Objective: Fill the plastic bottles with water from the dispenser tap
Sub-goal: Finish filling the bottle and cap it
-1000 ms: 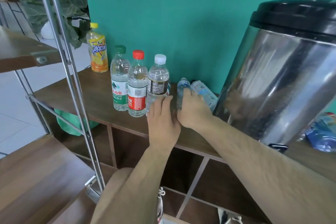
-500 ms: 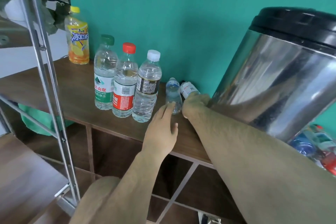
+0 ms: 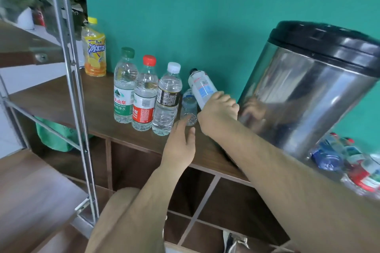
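Observation:
My right hand (image 3: 218, 113) grips a white-labelled plastic bottle (image 3: 201, 86) by its base and holds it tilted, neck pointing up-left, just left of the steel water dispenser (image 3: 304, 98). A small clear bottle (image 3: 189, 107) lies on the wooden shelf top (image 3: 61, 96) beside it; my left hand (image 3: 181, 144) reaches toward its near end with fingers straight, fingertips at or close to it. Three capped bottles stand in a row: green cap (image 3: 124, 86), red cap (image 3: 145, 94), white cap (image 3: 168, 98). The dispenser's tap is hidden.
A yellow iced-tea bottle (image 3: 94, 49) stands at the back left against the teal wall. A metal rack post (image 3: 72, 80) rises at left. Several crushed bottles (image 3: 349, 160) lie right of the dispenser. Open cubbies sit below the shelf top.
My right hand has lifted the white-labelled bottle off the shelf and tilted its neck upward. My left hand has edged forward to the small clear bottle. The view has shifted down and right.

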{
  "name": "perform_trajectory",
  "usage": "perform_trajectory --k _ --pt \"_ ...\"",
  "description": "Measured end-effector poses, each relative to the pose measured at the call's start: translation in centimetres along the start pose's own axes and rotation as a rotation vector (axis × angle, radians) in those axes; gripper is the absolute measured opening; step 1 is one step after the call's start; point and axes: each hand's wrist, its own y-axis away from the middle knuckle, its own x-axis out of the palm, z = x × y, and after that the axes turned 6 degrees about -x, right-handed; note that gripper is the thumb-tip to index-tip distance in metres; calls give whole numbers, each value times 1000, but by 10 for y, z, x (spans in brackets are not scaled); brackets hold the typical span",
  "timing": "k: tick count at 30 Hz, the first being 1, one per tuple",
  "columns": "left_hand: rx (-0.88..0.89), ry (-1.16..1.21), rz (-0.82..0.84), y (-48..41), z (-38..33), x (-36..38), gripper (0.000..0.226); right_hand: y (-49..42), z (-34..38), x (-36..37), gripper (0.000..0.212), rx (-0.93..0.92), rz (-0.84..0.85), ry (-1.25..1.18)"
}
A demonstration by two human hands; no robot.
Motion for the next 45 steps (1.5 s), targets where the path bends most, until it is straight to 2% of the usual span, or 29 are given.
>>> perform_trajectory --k 3,7,10,14,18,21,25,28,32,38,43,45 --pt "-86 214 -8 17 -13 -5 46 54 -17 21 89 -88 -78 -101" --pt "-209 599 102 46 -25 -5 43 133 -51 59 89 -134 -133 -303" --pt "-279 640 126 68 -29 4 41 179 -73 89 88 -177 -54 -347" --pt "-306 496 221 94 -26 24 44 208 -105 111 76 -218 -24 -369" --pt "-246 341 351 127 -14 36 59 214 -135 111 58 -152 -190 -426" --pt "-140 226 498 149 -7 41 63 209 -149 112 57 -55 -123 -456" --pt "15 -121 657 156 -8 35 68 205 -169 121 56 87 -90 -477" --pt "164 -423 718 154 -12 38 79 201 -181 128 70 164 35 -459" --pt "315 -568 705 153 -18 55 80 192 -193 135 68 223 171 -503" --pt "377 -682 744 149 -48 65 72 186 -218 126 67 232 110 -636" --pt "418 -881 540 163 -61 74 93 179 -223 114 72 247 64 -732" --pt "351 -792 479 166 -57 79 75 180 -219 113 69 208 53 -763"
